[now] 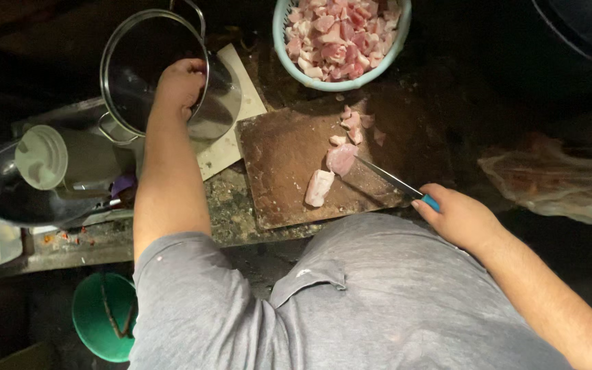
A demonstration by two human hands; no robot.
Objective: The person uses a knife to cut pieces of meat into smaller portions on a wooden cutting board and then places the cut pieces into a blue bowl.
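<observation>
Here, your left hand (181, 85) rests on the rim of one round steel pot (152, 72), its grip closed over the thin polished edge; the pot is empty and dark inside, with looped wire handles. Your right hand (457, 218) keeps its grip closed around the blue handle of one knife (395, 183), whose narrow, flat metal blade slants up and left so that its tip touches a pale pink chunk of raw meat (341, 159).

The meat lies on one rectangular wooden cutting board (279, 171), brown, worn and stained, set on the mottled stone table (231, 205). Two larger chunks sit near the board's middle: the one at the blade tip and a paler, oblong one (318, 187) just below it. About five small cut pieces (352, 123) lie near the board's upper right corner.

Beyond the board stands one round, light-blue plastic basket (289, 58), heaped with many small pink and white cubes. One pale, flat square board (234, 137) lies partly under the pot. At the far left sits one dark metal bowl (8, 195) with a round whitish lid (40, 157) over it. One green bucket (101, 318) stands on the floor below.
</observation>
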